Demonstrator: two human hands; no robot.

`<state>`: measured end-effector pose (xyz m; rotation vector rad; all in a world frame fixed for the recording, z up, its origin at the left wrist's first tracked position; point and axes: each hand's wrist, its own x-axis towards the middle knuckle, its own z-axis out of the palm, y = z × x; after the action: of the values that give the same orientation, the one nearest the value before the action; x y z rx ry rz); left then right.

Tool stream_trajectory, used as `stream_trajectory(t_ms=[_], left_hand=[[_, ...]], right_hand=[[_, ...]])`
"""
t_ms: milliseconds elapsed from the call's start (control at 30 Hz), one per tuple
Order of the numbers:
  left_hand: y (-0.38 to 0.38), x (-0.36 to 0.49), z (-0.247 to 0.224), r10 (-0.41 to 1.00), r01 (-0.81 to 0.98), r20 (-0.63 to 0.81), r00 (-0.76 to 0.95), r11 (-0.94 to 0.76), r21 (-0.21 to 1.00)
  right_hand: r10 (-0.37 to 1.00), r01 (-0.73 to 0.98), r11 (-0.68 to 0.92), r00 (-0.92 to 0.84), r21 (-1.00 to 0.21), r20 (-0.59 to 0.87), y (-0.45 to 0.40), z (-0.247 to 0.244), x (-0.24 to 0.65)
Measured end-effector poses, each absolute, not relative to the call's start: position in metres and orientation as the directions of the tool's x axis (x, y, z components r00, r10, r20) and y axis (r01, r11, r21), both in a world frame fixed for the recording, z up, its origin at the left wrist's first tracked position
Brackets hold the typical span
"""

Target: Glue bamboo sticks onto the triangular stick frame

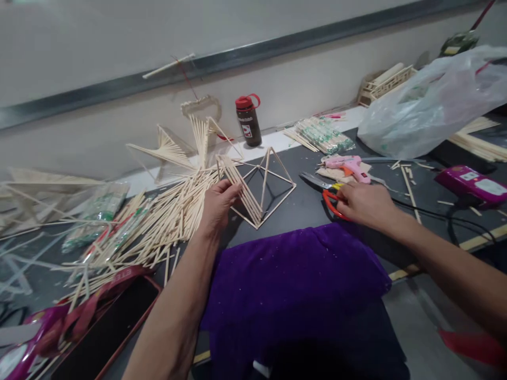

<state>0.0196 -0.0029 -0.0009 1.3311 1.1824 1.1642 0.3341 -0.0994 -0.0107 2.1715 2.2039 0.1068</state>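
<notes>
A frame of thin wooden sticks (279,208) stands on the dark table, with several sticks side by side along its left part. My left hand (222,203) pinches this frame at its left side, thumb and fingers closed on the sticks. At the right, my right hand (362,203) is closed on the handles of scissors (317,181) with orange and yellow grips. Their blades point left, towards the frame. Just behind the scissors lies a pink glue gun (348,164). Many loose sticks (170,216) are heaped left of my left hand.
A purple cloth (293,274) hangs over the front edge. Against the wall stand a dark bottle (249,124) with a red lid and several stick models (166,148). A plastic bag (431,105), packed sticks (325,134) and a purple device (471,184) with cables are at the right.
</notes>
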Motion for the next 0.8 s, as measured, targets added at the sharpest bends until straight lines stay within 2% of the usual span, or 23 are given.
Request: stream_trajectory(t_ms=[200,300,367,433,567,633,700,800], left_hand=[[0.0,0.028,-0.004,0.987,0.057,0.01,0.16,-0.02,0.998],[0.0,0.032,-0.005,0.984,0.074,-0.019,0.178,0.006,0.997],[-0.001,0.032,-0.007,0.98,0.107,-0.027,0.198,0.006,0.994],[-0.004,0.031,-0.009,0.969,0.154,-0.058,0.239,0.021,0.988],[-0.011,0.032,-0.014,0.925,0.213,-0.196,0.326,0.13,0.968],[-0.012,0.034,-0.017,0.906,0.206,-0.234,0.352,0.169,0.964],[-0.012,0.036,-0.02,0.9,0.193,-0.238,0.364,0.178,0.965],[-0.011,0.036,-0.022,0.897,0.178,-0.234,0.374,0.178,0.968]], right_hand=[[0.996,0.988,0.037,-0.048,0.151,0.069,-0.122,-0.028,0.339],[0.979,0.984,0.06,-0.091,0.169,0.181,-0.128,-0.024,0.334],[0.954,0.987,0.109,-0.137,0.118,0.268,-0.129,-0.015,0.325],[0.934,0.976,0.22,-0.21,-0.001,0.29,-0.127,-0.006,0.31],[0.912,0.849,0.411,-0.382,-0.331,0.151,-0.101,0.004,0.273],[0.917,0.779,0.376,-0.392,-0.502,0.078,-0.079,0.001,0.256],[0.925,0.662,0.267,-0.38,-0.701,-0.007,-0.06,-0.006,0.243],[0.924,0.51,0.084,-0.362,-0.856,-0.125,-0.042,-0.018,0.231]])
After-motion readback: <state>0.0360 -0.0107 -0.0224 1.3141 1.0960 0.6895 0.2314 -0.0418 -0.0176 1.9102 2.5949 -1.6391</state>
